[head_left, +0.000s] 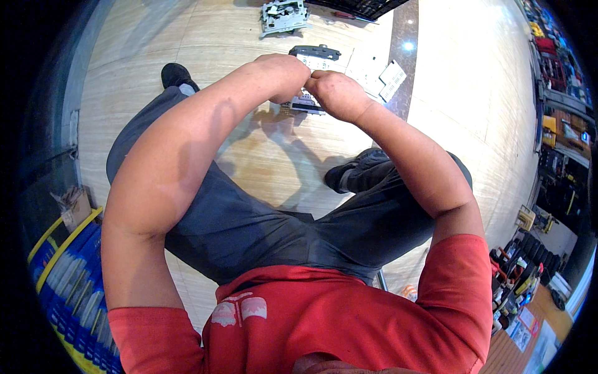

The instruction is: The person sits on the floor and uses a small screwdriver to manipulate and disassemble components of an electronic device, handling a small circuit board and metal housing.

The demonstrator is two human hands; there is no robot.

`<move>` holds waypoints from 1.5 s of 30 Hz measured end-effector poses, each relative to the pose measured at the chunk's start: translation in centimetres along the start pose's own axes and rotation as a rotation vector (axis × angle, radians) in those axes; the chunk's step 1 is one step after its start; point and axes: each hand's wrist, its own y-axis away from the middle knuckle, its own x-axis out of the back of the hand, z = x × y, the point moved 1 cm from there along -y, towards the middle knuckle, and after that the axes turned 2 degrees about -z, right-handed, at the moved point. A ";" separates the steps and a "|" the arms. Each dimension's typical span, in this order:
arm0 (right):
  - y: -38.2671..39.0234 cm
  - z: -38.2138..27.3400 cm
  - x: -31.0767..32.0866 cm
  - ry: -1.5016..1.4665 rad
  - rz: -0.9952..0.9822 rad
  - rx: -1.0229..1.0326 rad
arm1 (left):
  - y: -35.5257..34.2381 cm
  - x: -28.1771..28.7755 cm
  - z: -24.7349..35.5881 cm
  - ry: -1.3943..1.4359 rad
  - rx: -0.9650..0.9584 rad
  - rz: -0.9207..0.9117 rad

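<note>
On the floor between my feet sits a partly opened electronic unit (316, 63) with a black front panel and a pale metal body. It looks like a car stereo, though my hands cover its middle. My left hand (288, 73) reaches over it from the left with bent fingers, their tips mostly hidden. From the right comes my right hand (337, 93), thumb and fingers pinched together against the left hand's fingertips. Whatever lies between the fingers is too small or covered to name. A flat metal plate (392, 81) lies on the floor beyond my right hand.
A metal disc-drive mechanism (284, 17) lies farther off, near a red-handled screwdriver (354, 17) and a black crate (367, 5). My shoes (177, 75) flank the work. Tool-filled shelves (560, 124) line the right; a blue and yellow rack (75, 274) stands at left.
</note>
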 end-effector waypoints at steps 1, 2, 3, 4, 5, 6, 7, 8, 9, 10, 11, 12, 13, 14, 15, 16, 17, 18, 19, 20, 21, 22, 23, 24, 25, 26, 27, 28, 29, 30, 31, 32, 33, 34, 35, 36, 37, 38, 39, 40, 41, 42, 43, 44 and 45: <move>0.1 0.0 0.0 0.000 0.000 -0.002 | 0.0 0.1 0.1 -0.001 -0.002 0.000; 0.1 0.1 0.0 0.001 0.000 -0.006 | 0.0 0.2 0.1 0.012 0.008 0.003; 0.2 0.1 0.0 0.002 0.001 -0.009 | 0.2 0.3 0.2 0.024 0.019 0.005; 0.2 0.1 0.0 0.002 0.001 -0.010 | 0.4 0.4 0.3 0.024 0.019 0.005; 0.2 0.1 0.0 -0.004 0.002 -0.015 | 0.5 0.5 0.4 0.023 0.017 0.015; 0.2 0.1 0.0 -0.011 0.002 -0.020 | 0.6 0.5 0.4 0.023 0.016 0.025; 0.3 0.1 -0.1 -0.011 0.002 -0.019 | 0.5 0.4 0.3 0.023 0.016 0.025; 0.3 0.2 -0.1 0.002 0.010 -0.012 | 0.5 0.3 0.3 0.009 0.008 0.025; 0.2 0.1 0.0 0.014 0.018 -0.006 | 0.4 0.3 0.3 -0.005 0.000 0.024; 0.2 0.1 0.0 0.014 0.017 -0.005 | 0.4 0.3 0.3 -0.005 0.000 0.024; 0.2 0.0 0.0 0.033 0.007 -0.010 | 0.4 0.3 0.2 -0.003 0.007 0.017; 0.2 0.0 0.0 0.052 -0.003 -0.015 | 0.3 0.2 0.1 -0.002 0.015 0.011; 0.2 0.0 0.0 0.052 -0.003 -0.014 | 0.3 0.2 0.1 -0.001 0.016 0.011; 0.1 0.0 0.0 0.066 -0.009 -0.014 | 0.2 0.2 0.1 -0.008 0.012 0.014; 0.1 0.0 0.0 0.080 -0.015 -0.015 | 0.2 0.1 0.1 -0.015 0.007 0.017; 0.1 -0.1 0.1 0.080 -0.015 -0.015 | 0.2 0.1 0.1 -0.014 0.007 0.017; 0.2 -0.1 0.1 0.080 -0.018 -0.020 | 0.2 0.1 0.0 -0.003 0.002 0.022; 0.2 -0.1 0.2 0.079 -0.021 -0.026 | 0.3 0.1 0.0 0.008 -0.005 0.026; 0.2 -0.1 0.3 0.079 -0.021 -0.026 | 0.3 0.2 0.1 0.008 -0.004 0.026; 0.1 -0.2 0.3 0.061 -0.021 -0.023 | 0.3 0.2 0.1 0.008 0.000 0.026; 0.1 -0.2 0.3 0.043 -0.022 -0.022 | 0.4 0.2 0.1 0.007 0.003 0.027; 0.2 -0.2 0.3 0.043 -0.022 -0.022 | 0.4 0.3 0.1 0.007 0.003 0.027; 0.2 -0.3 0.3 0.035 -0.021 -0.028 | 0.4 0.3 0.1 0.014 0.001 0.028; 0.2 -0.2 0.2 0.027 -0.020 -0.034 | 0.5 0.3 0.2 0.020 -0.001 0.029; 0.2 -0.1 0.1 0.027 -0.020 -0.034 | 0.5 0.4 0.2 0.020 -0.001 0.029; 0.2 0.1 0.0 0.022 -0.010 -0.020 | 0.5 0.4 0.3 0.020 0.007 0.024; 0.2 0.0 0.0 0.017 0.000 -0.004 | 0.5 0.4 0.3 0.021 0.015 0.019; 0.2 0.0 0.0 0.017 0.000 -0.003 | 0.5 0.4 0.3 0.021 0.015 0.019; 0.1 0.0 0.0 0.019 -0.007 -0.005 | 0.6 0.4 0.3 0.020 0.016 0.022; 0.1 0.0 0.0 0.020 -0.015 -0.007 | 0.5 0.3 0.2 0.019 0.016 0.025; 0.1 0.0 0.0 0.019 -0.015 -0.006 | 0.5 0.3 0.2 0.019 0.016 0.024; 0.1 -0.1 0.0 0.017 -0.018 -0.010 | 0.4 0.2 0.1 0.014 0.014 0.017; 0.1 -0.1 0.0 0.016 -0.021 -0.015 | 0.4 0.3 0.2 0.008 0.011 0.011; 0.1 0.0 0.0 0.016 -0.021 -0.015 | 0.4 0.3 0.2 0.008 0.011 0.011; 0.1 -0.1 0.0 0.018 -0.018 -0.018 | 0.5 0.3 0.2 0.008 0.012 0.012; 0.2 0.0 0.0 0.020 -0.015 -0.020 | 0.5 0.3 0.3 0.008 0.015 0.014; 0.2 0.0 -0.1 0.020 -0.015 -0.020 | 0.5 0.3 0.2 0.008 0.015 0.015; 0.1 0.1 -0.1 0.020 -0.021 -0.018 | 0.4 0.2 0.2 0.013 0.015 0.020; 0.1 0.1 -0.1 0.020 -0.027 -0.016 | 0.5 0.3 0.2 0.018 0.015 0.025; 0.1 0.1 -0.1 0.020 -0.027 -0.016 | 0.5 0.3 0.2 0.019 0.015 0.025; 0.1 0.2 -0.1 0.018 -0.025 -0.009 | 0.5 0.3 0.2 0.022 0.017 0.024; 0.1 0.2 -0.1 0.017 -0.023 -0.003 | 0.6 0.4 0.3 0.026 0.018 0.022; 0.1 0.3 -0.2 0.017 -0.023 -0.003 | 0.6 0.5 0.3 0.026 0.017 0.022; 0.1 0.3 -0.2 0.016 -0.031 -0.022 | 0.6 0.5 0.4 0.020 0.020 0.015; 0.0 0.1 0.0 0.015 -0.039 -0.039 | 0.6 0.5 0.3 0.016 0.025 0.008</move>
